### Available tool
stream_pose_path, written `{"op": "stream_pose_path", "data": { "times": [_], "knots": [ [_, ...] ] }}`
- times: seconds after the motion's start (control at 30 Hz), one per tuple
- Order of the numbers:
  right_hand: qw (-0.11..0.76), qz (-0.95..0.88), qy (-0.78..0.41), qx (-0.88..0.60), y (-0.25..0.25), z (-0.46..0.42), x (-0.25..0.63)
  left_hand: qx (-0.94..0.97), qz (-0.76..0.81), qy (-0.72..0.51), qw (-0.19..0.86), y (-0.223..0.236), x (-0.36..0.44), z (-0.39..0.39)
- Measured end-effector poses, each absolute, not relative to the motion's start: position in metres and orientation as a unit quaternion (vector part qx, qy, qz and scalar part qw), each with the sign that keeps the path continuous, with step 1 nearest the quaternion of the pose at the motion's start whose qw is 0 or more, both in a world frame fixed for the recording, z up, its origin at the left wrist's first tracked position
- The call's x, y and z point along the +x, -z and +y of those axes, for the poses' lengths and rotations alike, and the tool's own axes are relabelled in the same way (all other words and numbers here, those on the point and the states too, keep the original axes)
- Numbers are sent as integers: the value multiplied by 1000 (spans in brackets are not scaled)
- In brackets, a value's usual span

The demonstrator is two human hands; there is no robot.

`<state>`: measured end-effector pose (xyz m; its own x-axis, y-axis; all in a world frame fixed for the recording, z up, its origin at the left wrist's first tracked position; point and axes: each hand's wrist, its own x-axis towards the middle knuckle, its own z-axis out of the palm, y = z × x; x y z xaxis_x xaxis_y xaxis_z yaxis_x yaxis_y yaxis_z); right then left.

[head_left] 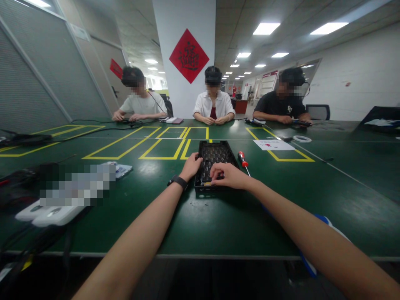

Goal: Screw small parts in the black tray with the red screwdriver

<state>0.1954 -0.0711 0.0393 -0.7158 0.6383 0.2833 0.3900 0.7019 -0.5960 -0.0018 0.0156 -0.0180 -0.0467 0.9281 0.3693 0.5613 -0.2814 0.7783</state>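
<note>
A black rectangular tray-like case (218, 151) with a gridded inside lies on the green table ahead of me. My left hand (191, 165) rests on its left rim, fingers curled over the edge; a dark band sits on that wrist. My right hand (226, 175) reaches over the near end of the case, fingertips pinched down on a small part that I cannot make out. A red-handled screwdriver (243, 160) lies just right of the case.
Three people sit across the green table (218, 225), hands on small items. Yellow tape rectangles (162, 148) mark the table. A white sheet (273, 144) and a tape ring (302, 138) lie to the right. White devices (53, 213) and cables crowd the near left.
</note>
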Motion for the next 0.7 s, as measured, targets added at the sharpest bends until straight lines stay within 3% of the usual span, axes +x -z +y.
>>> {"op": "stream_pose_path", "data": {
  "times": [0.7],
  "knots": [
    [237,-887,-273,-288,-41,-72,196,666,574,-436,191,15,-1,15]
  ]
}}
